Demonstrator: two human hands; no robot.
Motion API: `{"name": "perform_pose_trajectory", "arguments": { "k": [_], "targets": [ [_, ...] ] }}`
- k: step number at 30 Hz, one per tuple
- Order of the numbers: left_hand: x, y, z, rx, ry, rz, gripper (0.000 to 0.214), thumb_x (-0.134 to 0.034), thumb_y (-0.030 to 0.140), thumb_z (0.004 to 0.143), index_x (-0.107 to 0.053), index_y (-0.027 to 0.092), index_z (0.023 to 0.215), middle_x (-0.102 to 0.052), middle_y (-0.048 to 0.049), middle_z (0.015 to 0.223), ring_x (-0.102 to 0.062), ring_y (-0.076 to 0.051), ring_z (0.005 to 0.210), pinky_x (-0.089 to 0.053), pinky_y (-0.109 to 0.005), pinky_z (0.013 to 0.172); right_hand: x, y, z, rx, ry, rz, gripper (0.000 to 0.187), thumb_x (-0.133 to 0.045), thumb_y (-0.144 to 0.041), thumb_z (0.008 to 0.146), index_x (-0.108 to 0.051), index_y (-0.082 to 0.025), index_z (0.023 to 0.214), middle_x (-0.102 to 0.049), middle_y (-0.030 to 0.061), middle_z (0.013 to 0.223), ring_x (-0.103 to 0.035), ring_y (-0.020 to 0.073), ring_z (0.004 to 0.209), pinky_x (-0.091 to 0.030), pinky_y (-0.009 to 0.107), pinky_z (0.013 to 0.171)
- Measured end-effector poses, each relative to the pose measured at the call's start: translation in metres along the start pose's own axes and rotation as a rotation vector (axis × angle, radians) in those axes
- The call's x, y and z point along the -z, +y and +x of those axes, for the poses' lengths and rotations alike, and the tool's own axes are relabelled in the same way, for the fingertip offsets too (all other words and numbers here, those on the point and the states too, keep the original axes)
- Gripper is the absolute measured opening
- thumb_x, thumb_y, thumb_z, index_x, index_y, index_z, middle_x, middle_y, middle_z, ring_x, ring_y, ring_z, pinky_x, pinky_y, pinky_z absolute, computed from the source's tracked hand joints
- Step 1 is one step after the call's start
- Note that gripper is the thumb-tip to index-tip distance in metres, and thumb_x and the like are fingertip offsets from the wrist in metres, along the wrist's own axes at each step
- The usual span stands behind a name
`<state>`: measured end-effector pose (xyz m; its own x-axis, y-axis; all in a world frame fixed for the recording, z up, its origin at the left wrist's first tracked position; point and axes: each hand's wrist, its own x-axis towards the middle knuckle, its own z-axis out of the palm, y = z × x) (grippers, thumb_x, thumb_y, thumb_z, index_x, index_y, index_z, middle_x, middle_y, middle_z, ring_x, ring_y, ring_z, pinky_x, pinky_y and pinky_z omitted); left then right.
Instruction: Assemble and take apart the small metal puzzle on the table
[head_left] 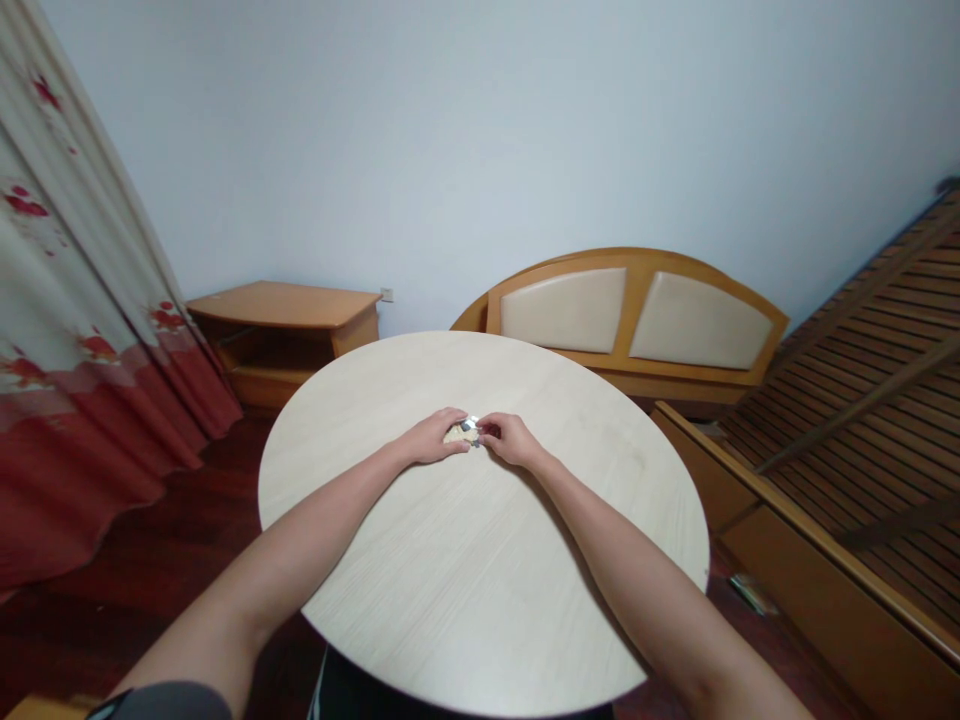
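A small cluster of shiny silver and dark flat pieces (pixel 471 426) lies near the middle of the round table, too small to name; they may be coins. My left hand (pixel 435 437) rests on the tabletop at the cluster's left side, thumb and fingers apart and curved around it. From the right, my right hand (pixel 511 438) reaches in with bent fingers and the thumb drawn close to them at the cluster's edge. Whatever is between those right fingertips is hidden or too small to make out.
The pale round table (pixel 450 590) has its front edge close to my body. Behind it stand a low wooden cabinet (pixel 285 303) and a padded headboard (pixel 630 310) against the wall. A slatted bed frame (pixel 862 400) is on the right, a curtain (pixel 90 380) on the left.
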<state>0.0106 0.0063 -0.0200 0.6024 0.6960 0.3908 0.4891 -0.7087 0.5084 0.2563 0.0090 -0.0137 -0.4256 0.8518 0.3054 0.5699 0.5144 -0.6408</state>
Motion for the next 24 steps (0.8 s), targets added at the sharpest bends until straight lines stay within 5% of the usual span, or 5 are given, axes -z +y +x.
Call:
{"name": "perform_pose_trajectory", "arguments": {
  "k": [6, 13, 18, 24],
  "targets": [
    [0.000, 0.002, -0.001, 0.033, -0.013, 0.014, 0.065, -0.080, 0.053, 0.089, -0.063, 0.018, 0.141, -0.064, -0.0185, 0.146, -0.060, -0.034, 0.135, -0.046, -0.052, 0.121, 0.006, 0.001, -0.002, -0.035, 0.127, -0.145, 0.034, -0.076, -0.013, 0.085, -0.077, -0.012, 0.119, -0.077, 0.0154, 0.111, -0.071, 0.0221, 0.091, -0.057, 0.036, 0.091],
    [0.001, 0.006, -0.001, 0.026, -0.027, 0.042, 0.077, -0.084, 0.061, 0.083, -0.062, 0.019, 0.144, -0.064, -0.0185, 0.149, -0.059, -0.036, 0.139, -0.043, -0.053, 0.123, -0.008, -0.004, -0.002, -0.003, 0.055, 0.034, 0.042, -0.068, -0.004, 0.086, -0.074, -0.014, 0.126, -0.079, 0.0137, 0.116, -0.074, 0.0227, 0.101, -0.060, 0.035, 0.095],
    [-0.003, 0.018, 0.002, 0.100, -0.031, 0.205, 0.090, -0.079, 0.072, 0.083, -0.059, 0.018, 0.153, -0.052, -0.0214, 0.164, -0.045, -0.041, 0.154, -0.031, -0.061, 0.130, 0.002, 0.006, 0.000, -0.063, 0.076, 0.066, 0.049, -0.063, 0.004, 0.082, -0.072, -0.011, 0.128, -0.080, 0.0142, 0.113, -0.075, 0.0212, 0.100, -0.061, 0.034, 0.093],
    [-0.015, 0.038, 0.026, 0.106, -0.170, 0.368, 0.069, -0.062, 0.070, 0.097, -0.060, 0.030, 0.153, -0.045, -0.0145, 0.171, -0.037, -0.041, 0.160, -0.019, -0.073, 0.129, 0.021, 0.025, -0.001, -0.107, 0.117, -0.027, 0.035, -0.068, -0.003, 0.087, -0.076, -0.012, 0.120, -0.080, 0.0146, 0.113, -0.075, 0.0212, 0.099, -0.060, 0.033, 0.094]
  ]
}}
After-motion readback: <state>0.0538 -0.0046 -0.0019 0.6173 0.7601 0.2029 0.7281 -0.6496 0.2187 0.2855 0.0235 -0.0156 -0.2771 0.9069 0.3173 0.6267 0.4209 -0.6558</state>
